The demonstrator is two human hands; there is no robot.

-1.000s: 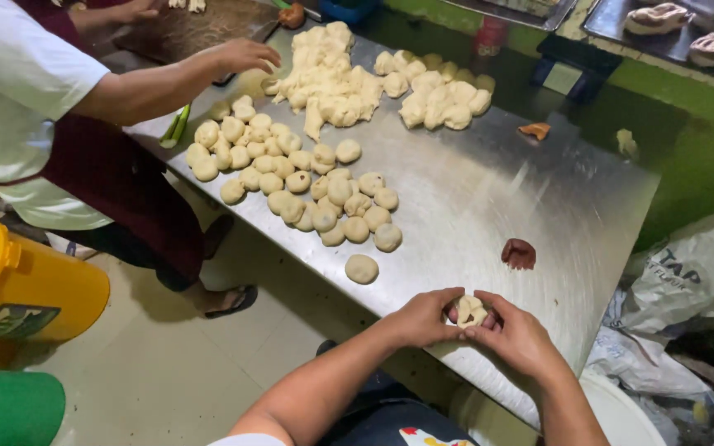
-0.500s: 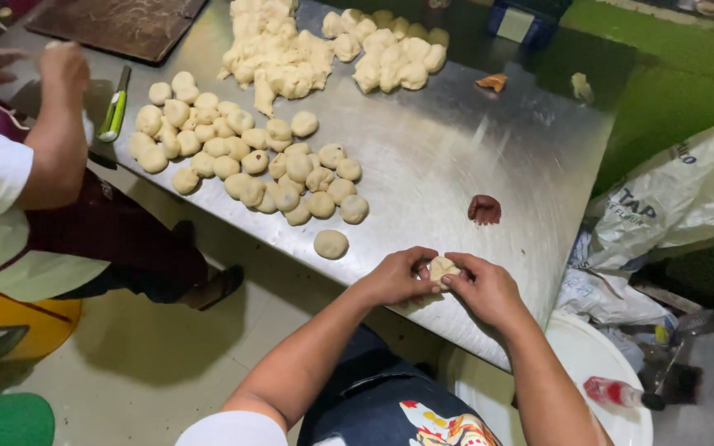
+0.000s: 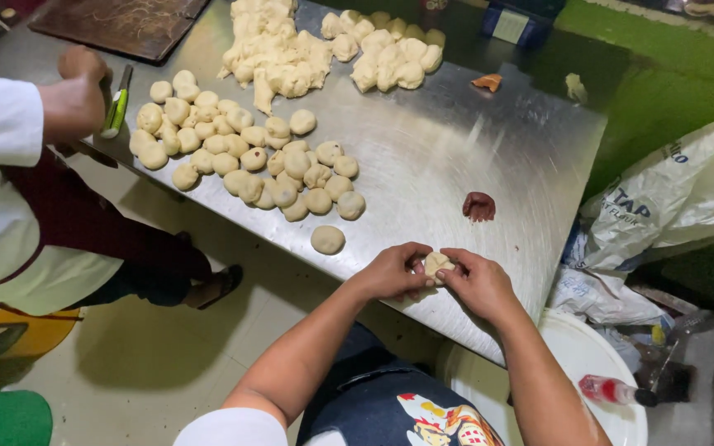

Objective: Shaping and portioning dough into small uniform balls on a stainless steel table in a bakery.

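1. Dough piece: pale, small, roundish, partly hidden by fingers; sits over the near edge of the steel table.
2. Left hand and right hand are together, both pinched on the dough piece from either side.
3. Single flattened dough ball lies on the table just left of the hands; reddish-brown filling lump lies just beyond them.
4. Cluster of finished balls farther out; uncut dough heap beyond that.
5. Another person's hand at the table's far left edge.
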